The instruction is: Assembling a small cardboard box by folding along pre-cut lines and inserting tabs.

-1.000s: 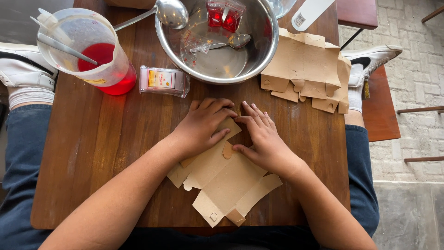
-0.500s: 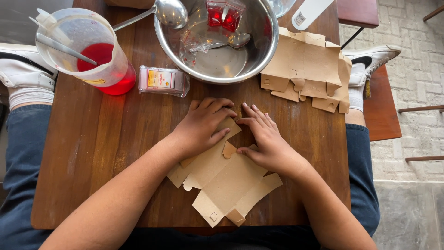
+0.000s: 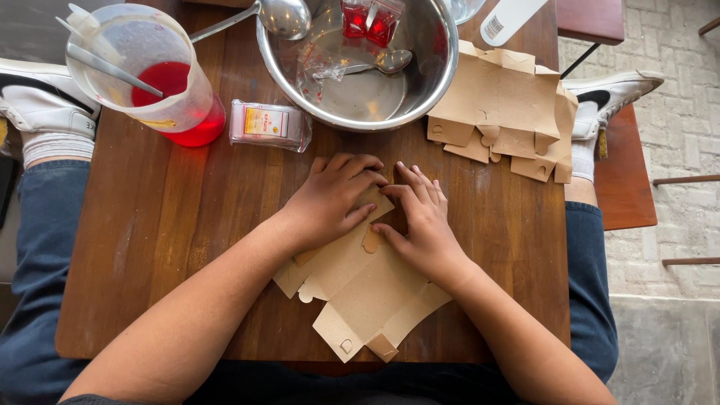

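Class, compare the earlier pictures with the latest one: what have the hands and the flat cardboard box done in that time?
Hardly anything: the left hand and right hand keep pressing the flat cardboard box on the table. Bowl, jug and cardboard stack stay put.

Both forearms run up from the lower edge of the view and converge near the middle — the left from the lower left, the right from the lower right. The left hand (image 3: 328, 204) lies palm down, knuckles raised, its fingers curled inward and pointing toward the right hand, thumb tucked along the lower side. The right hand (image 3: 424, 229) is also palm down, flatter, with its fingers spread and stretched up and to the left; its thumb reaches left toward the other thumb. The fingertips of the two hands sit just beside each other — nearly touching. Both wrists are bare and slightly bent, and both hands are pressed down flat rather than closed in a grasp.
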